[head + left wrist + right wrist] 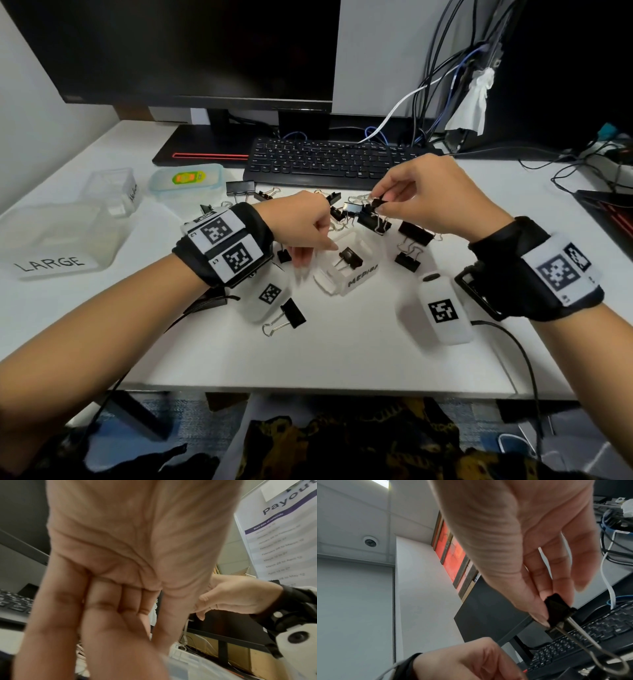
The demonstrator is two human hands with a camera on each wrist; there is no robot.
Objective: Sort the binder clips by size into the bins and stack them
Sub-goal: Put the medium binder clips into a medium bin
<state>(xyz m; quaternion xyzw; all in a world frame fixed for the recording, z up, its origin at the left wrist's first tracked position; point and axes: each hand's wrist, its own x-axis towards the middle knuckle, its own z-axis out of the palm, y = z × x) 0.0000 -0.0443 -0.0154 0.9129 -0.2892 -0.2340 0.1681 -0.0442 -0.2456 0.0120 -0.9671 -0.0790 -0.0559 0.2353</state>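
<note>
Binder clip (377, 203) pinched by right hand (433, 195); left hand (301, 224) seemingly relaxed, empty.

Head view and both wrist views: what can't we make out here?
- Clip pile: partly behind the left hand in the head view; count unclear.
- Small bin: label too small and blurred.
- Left wrist view: the palm fills the frame; bins hidden.
- Held clip: size not clear; handle loop cut off by the bottom edge in the right wrist view.
</note>
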